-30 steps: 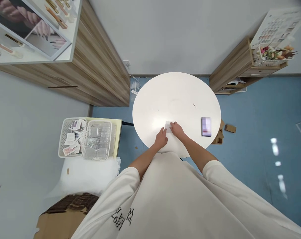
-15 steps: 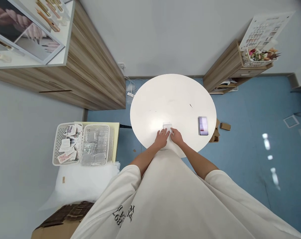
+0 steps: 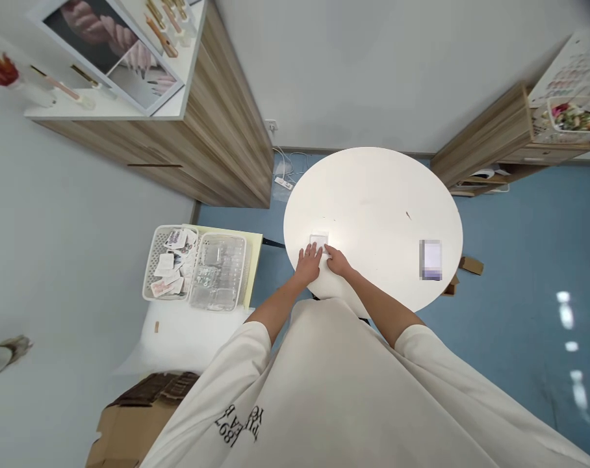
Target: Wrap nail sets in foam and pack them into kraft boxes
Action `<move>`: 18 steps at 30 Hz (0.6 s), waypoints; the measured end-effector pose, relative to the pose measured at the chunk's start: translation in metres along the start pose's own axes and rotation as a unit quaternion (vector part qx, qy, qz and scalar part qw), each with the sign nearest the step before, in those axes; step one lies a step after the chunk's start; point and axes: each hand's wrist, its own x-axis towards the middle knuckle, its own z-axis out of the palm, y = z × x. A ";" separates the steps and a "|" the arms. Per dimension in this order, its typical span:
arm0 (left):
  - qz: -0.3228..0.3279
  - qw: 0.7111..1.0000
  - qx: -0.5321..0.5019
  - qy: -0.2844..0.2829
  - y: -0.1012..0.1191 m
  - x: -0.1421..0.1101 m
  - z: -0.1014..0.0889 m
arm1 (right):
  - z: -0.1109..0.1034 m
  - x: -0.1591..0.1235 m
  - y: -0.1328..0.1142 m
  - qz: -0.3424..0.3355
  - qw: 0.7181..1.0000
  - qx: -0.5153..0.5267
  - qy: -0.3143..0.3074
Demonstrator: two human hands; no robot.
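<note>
A small flat, clear, square packet (image 3: 319, 241) lies on the white oval table (image 3: 373, 188), toward its left side. My left hand (image 3: 308, 264) rests over the near edge of the packet, its fingers stretched out and slightly spread. At the packet's right edge is my right hand (image 3: 338, 261), fingers curled and the fingertips closed on that corner. What the packet contains is too small to make out. A blurred purple and white rectangular object (image 3: 431, 260) lies on the table's right side, apart from both hands.
To the left, a perforated white basket (image 3: 151, 263) holds paper packets, and a clear-lidded bin (image 3: 241, 273) holds plastic cases. A wooden cabinet (image 3: 231, 130) stands back left, a wooden shelf unit (image 3: 490, 140) back right. A cardboard box (image 3: 134, 422) sits lower left.
The camera view has shifted, so the table appears farther right. Both hands and the packet have moved left across the table toward its left edge. More of the packet shows now.
</note>
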 end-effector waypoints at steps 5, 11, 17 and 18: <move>-0.022 1.000 -0.018 0.000 -0.039 -0.002 -0.006 | 0.018 0.030 -0.023 -0.029 0.998 -0.044 -0.024; -0.019 1.000 -0.019 0.002 -0.048 0.003 -0.005 | 0.019 0.024 -0.024 -0.024 0.998 -0.057 -0.029; -0.013 1.000 -0.020 0.003 -0.045 0.005 -0.012 | 0.007 -0.019 -0.009 0.034 0.996 -0.082 0.006; -0.016 1.000 -0.023 0.005 -0.043 0.005 -0.014 | 0.004 -0.028 -0.005 0.046 0.995 -0.085 0.010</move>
